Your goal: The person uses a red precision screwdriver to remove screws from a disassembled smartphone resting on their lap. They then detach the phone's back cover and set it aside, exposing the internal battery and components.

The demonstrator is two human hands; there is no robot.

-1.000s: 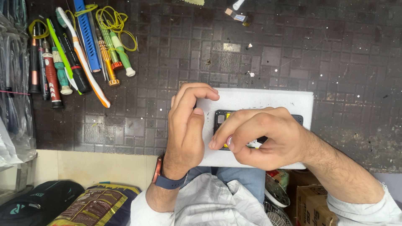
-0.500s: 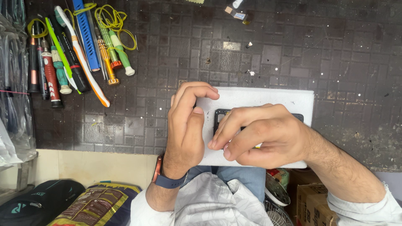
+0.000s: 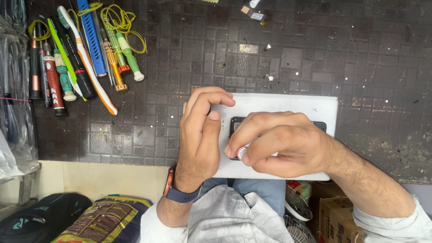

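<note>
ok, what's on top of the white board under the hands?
On the white board lies a dark flat device, mostly covered by the right hand, whose fingertips pinch a small round silvery piece. The left hand presses on the board's left edge. The device's middle is hidden.

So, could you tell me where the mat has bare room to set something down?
Roomiest: the dark mat between the tool cluster and the right edge, above the white board. The far edge holds scraps; the left hand and right hand cover the board.

Brown cardboard box bottom right, yellow-and-red printed pouch (glossy) bottom left
</note>
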